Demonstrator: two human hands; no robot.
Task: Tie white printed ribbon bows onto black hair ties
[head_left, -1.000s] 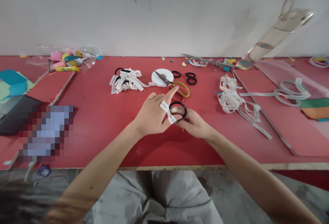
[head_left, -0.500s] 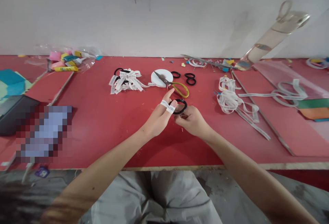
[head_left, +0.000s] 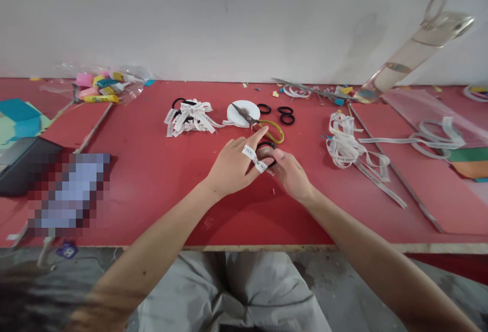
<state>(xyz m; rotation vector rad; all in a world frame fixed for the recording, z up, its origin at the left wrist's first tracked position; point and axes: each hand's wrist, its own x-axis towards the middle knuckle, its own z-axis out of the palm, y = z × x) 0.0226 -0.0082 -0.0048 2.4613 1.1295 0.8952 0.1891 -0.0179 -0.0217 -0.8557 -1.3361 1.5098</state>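
Note:
White printed ribbon (head_left: 249, 152) passes around the thumb and forefinger of my left hand (head_left: 229, 169), which is held over the table. A black hair tie (head_left: 266, 144) lies between my hands at the ribbon. My right hand (head_left: 292, 175) pinches the hair tie, thumb on top, while its other fingertips are hidden beneath. Just beyond them lie scissors (head_left: 277, 129) with yellow handles, blades resting on a white ribbon spool (head_left: 244, 109). Ribbon runs from the spool to a pile of ribbon-tied hair ties (head_left: 192, 118). More black hair ties (head_left: 286, 115) rest right of the spool.
Loose ribbon (head_left: 343, 146) lies to the right, near a tilted water bottle (head_left: 412, 52) against the wall. A phone (head_left: 72, 189) sits at the left front edge, beside a dark case (head_left: 26, 164). A bag of coloured tubes (head_left: 102, 88) lies at the back left.
My right thumb has come up onto the hair tie, and the hair tie now sits closer against the ribbon. My left fingers have spread out flatter. The view has shifted slightly.

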